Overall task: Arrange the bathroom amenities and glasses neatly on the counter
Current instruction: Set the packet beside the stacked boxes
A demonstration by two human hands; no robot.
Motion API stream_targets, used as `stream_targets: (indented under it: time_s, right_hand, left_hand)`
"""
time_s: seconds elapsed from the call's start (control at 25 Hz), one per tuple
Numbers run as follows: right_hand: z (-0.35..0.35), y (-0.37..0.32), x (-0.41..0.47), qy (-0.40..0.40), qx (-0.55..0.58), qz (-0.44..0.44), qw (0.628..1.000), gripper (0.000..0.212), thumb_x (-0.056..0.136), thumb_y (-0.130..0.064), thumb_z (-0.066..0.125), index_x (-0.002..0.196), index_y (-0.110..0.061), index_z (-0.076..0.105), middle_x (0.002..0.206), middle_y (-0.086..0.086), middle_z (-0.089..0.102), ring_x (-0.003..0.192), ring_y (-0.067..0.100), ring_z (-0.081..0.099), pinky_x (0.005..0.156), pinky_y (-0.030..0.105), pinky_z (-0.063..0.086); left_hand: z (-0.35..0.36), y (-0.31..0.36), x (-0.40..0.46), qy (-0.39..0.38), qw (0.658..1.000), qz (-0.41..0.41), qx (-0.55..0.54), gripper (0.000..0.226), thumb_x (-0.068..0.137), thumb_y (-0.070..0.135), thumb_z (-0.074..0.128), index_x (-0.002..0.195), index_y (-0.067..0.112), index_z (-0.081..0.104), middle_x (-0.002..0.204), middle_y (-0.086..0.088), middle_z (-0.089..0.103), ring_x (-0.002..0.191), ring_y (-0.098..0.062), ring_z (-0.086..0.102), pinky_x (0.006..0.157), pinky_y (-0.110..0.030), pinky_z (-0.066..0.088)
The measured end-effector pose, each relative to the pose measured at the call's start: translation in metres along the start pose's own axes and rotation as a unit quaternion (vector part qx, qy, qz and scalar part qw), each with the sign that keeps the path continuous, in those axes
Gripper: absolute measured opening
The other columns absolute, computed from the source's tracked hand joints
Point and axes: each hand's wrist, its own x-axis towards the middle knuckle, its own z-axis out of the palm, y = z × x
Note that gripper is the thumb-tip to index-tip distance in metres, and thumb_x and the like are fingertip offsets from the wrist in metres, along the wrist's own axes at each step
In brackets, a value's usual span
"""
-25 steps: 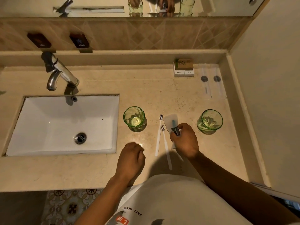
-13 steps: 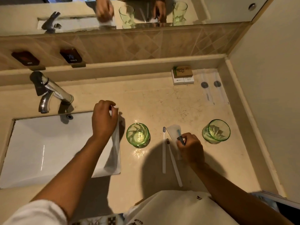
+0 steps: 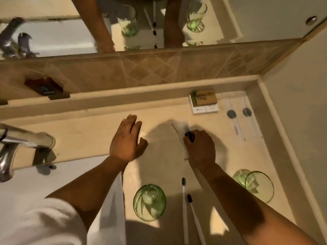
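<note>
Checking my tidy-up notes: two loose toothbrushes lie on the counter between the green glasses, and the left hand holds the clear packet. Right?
Not quite: the head view shows the right hand holding the clear packet; the left hand is empty. The toothbrushes do lie between the green glasses.

My feed is dim and warm, everything tinted yellow-brown. Light comes from above and behind, so the arms throw broad soft shadows across the counter (image 3: 92, 138), darkest around the right hand (image 3: 200, 150). A small bright glare sits beside the left hand (image 3: 126, 139), and a pale patch glows near the toothbrushes (image 3: 187, 207). Motion blur smears the faucet (image 3: 16, 147) and the mirror (image 3: 62, 29) reflections. Wide-angle distortion bends the wall edges at right. The white sink (image 3: 26, 188) reads brightest, nearly washed out.
</note>
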Motion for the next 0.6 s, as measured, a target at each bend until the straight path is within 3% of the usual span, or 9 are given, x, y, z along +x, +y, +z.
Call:
stream_targets:
  time_s: [0.12,0.2,0.44,0.6]
  right_hand:
    - [0.004,-0.023,0.038,0.063,0.026,0.019,0.997,0.025,0.093,-0.039,0.063,0.104,-0.018,0.071,0.096,0.003,0.070,0.089,0.021,0.066,0.080,0.033,0.051]
    - [0.004,-0.034,0.055,0.090,0.040,0.027,0.995,0.025,0.093,-0.036,0.066,0.109,-0.018,0.069,0.101,0.003,0.071,0.092,0.021,0.066,0.081,0.031,0.050]
    - [0.018,-0.053,0.072,0.127,0.061,0.029,0.990,0.026,0.092,-0.036,0.067,0.109,-0.018,0.072,0.099,0.000,0.070,0.090,0.017,0.066,0.084,0.028,0.054]
    - [0.024,-0.052,0.074,0.137,0.058,0.025,0.989,0.031,0.092,-0.039,0.068,0.115,-0.018,0.072,0.104,0.002,0.070,0.093,0.018,0.067,0.086,0.029,0.053]
  left_hand:
    - [0.005,-0.001,0.002,0.018,0.999,-0.022,-0.023,0.060,0.084,0.024,0.068,0.139,0.004,0.057,0.152,-0.019,0.047,0.145,-0.036,0.039,0.118,-0.048,0.036]
    - [0.006,0.000,0.003,0.008,1.000,-0.025,0.005,0.061,0.088,0.031,0.061,0.143,0.007,0.054,0.156,-0.015,0.044,0.148,-0.032,0.034,0.120,-0.046,0.034]
    - [0.005,-0.002,0.003,-0.006,1.000,-0.025,0.009,0.065,0.089,0.042,0.046,0.146,0.012,0.050,0.161,-0.011,0.037,0.152,-0.026,0.024,0.123,-0.042,0.025]
    - [0.008,-0.002,0.005,0.007,1.000,-0.017,0.006,0.064,0.088,0.041,0.046,0.144,0.010,0.053,0.159,-0.013,0.040,0.151,-0.027,0.028,0.121,-0.048,0.033]
